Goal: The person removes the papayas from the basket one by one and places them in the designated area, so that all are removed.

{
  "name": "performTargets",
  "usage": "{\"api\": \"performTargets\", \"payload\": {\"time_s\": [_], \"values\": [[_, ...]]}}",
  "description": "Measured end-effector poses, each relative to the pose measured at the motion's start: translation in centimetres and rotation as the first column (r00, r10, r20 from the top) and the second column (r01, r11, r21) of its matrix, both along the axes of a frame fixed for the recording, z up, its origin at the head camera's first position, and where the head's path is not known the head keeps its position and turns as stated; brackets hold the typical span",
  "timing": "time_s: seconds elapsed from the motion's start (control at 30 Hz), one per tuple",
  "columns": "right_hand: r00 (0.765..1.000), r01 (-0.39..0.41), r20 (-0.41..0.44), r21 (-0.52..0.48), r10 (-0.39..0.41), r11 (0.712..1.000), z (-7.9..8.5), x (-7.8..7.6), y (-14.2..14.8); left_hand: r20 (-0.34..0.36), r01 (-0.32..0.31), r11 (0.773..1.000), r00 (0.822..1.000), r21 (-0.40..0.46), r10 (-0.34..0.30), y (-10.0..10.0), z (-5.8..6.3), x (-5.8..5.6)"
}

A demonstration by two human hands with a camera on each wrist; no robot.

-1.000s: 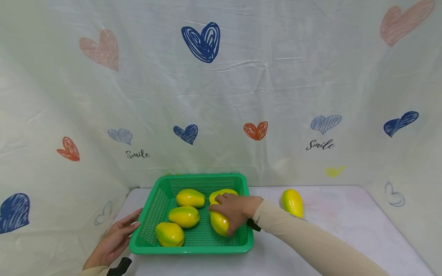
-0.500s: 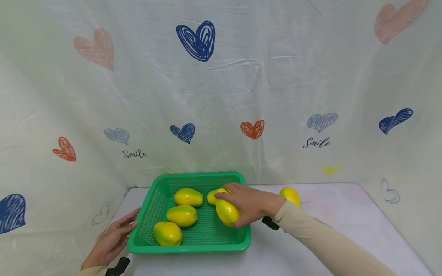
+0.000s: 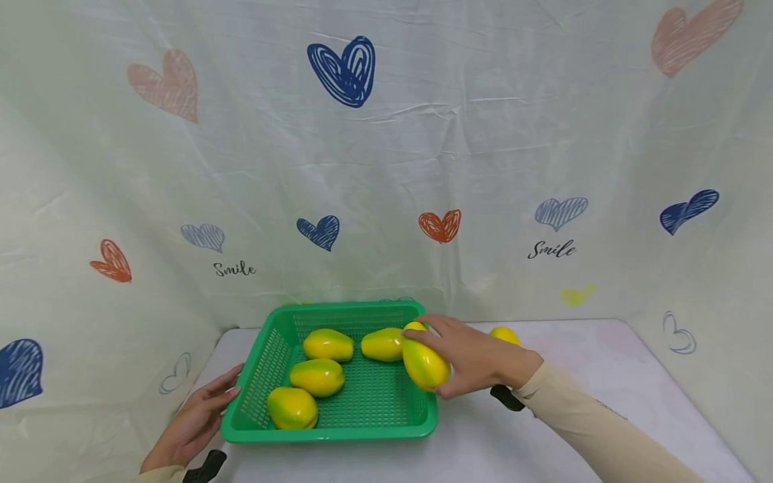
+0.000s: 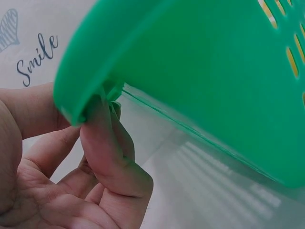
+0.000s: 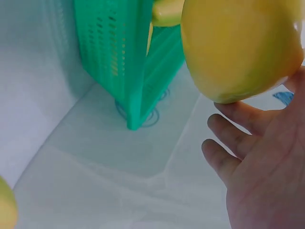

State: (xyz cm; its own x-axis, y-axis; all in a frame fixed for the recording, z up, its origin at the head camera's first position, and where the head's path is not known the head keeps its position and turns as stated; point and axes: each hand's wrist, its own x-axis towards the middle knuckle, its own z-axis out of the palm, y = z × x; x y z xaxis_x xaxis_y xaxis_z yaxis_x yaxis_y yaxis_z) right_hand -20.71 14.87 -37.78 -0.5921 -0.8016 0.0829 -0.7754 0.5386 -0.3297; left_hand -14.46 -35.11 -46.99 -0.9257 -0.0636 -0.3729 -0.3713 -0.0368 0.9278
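Gripping a yellow fruit [image 3: 425, 360] with the right hand [image 3: 477, 354], I hold it leftward of the palm, narrow end pointing away, by the right rim of the green basket [image 3: 329, 436], whose left rim the left hand [image 3: 196, 417] holds.

Wrinkled white sheeting [image 3: 386, 174] hangs behind and beside the pale table [image 3: 594, 349], printed with scribbled hearts [image 3: 341, 70]. Two black "Smile" inscriptions [image 3: 551, 250] stand above the table's far edge.

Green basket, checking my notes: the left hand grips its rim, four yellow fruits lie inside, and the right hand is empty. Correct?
The right hand isn't empty: the head view shows it holding another yellow fruit. The left hand grips the rim of the green basket, with four yellow fruits inside.
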Motion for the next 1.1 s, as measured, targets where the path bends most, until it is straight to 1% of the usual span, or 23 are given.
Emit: {"api": "performTargets", "payload": {"time_s": [0.13, 0.33, 0.43, 0.6, 0.87, 1.1], "values": [[0.998, 0.011, -0.065, -0.016, -0.012, 1.0, -0.3, 0.2, 1.3, -0.004, -0.006, 1.0, 1.0, 0.013, 0.006, 0.0, 0.0, 0.0], [0.985, 0.019, -0.17, -0.032, -0.024, 0.999, -0.8, 0.7, 3.2, 0.001, -0.011, 1.0, 1.0, 0.006, 0.011, 0.0, 0.0, -0.1], [0.978, 0.034, -0.206, -0.022, -0.037, 0.999, -0.9, 0.9, 4.1, 0.002, -0.006, 1.0, 1.0, 0.003, 0.006, -0.1, -0.1, -0.1], [0.963, 0.065, -0.262, 0.002, -0.062, 0.998, -1.5, 1.3, 5.3, 0.0, -0.001, 1.0, 1.0, 0.025, 0.001, -0.3, -0.2, 0.0], [0.959, 0.137, -0.257, 0.051, -0.119, 0.989, -2.7, 1.8, 7.3, 0.003, 0.009, 0.999, 1.0, 0.031, -0.009, -0.3, -0.2, 0.0], [0.945, 0.166, -0.29, 0.027, -0.151, 0.986, -3.5, 2.0, 9.3, 0.0, 0.025, 0.999, 1.0, 0.042, -0.025, -0.4, -0.2, 0.0]]}}
